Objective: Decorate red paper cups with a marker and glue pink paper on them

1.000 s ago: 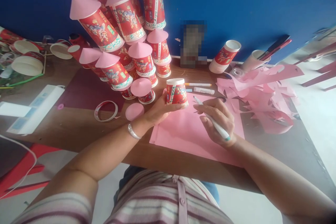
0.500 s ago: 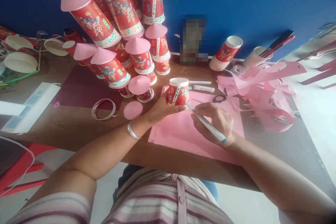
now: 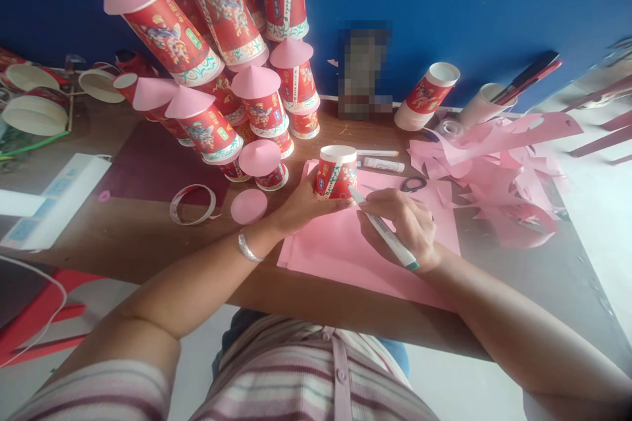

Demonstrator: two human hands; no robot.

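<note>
My left hand (image 3: 309, 204) is closed around the lower part of a red printed paper cup (image 3: 338, 171), its white open end facing up. Between the fingers of my right hand (image 3: 402, 220) is a white marker (image 3: 390, 240) with a green end. Its tip meets the cup's lower right side or is very close to it; I cannot tell which. Under both hands lie sheets of pink paper (image 3: 326, 256). Just beyond the cup are a capped marker (image 3: 378, 153) and a glue stick (image 3: 384, 164). Scissors (image 3: 413, 184) with dark handles rest on the pink paper.
Red cups topped with pink paper cones (image 3: 257, 92) stand stacked at the left back. A tape roll (image 3: 192, 204) and a pink paper disc (image 3: 249, 207) lie left of my hand. Pink scraps (image 3: 494, 158), a cup stack (image 3: 427, 99) and a pen holder (image 3: 486, 102) are at right.
The marker has turned slightly in my right hand, its green end shifting left and its tip a little higher on the cup. My left hand keeps hold of the cup.
</note>
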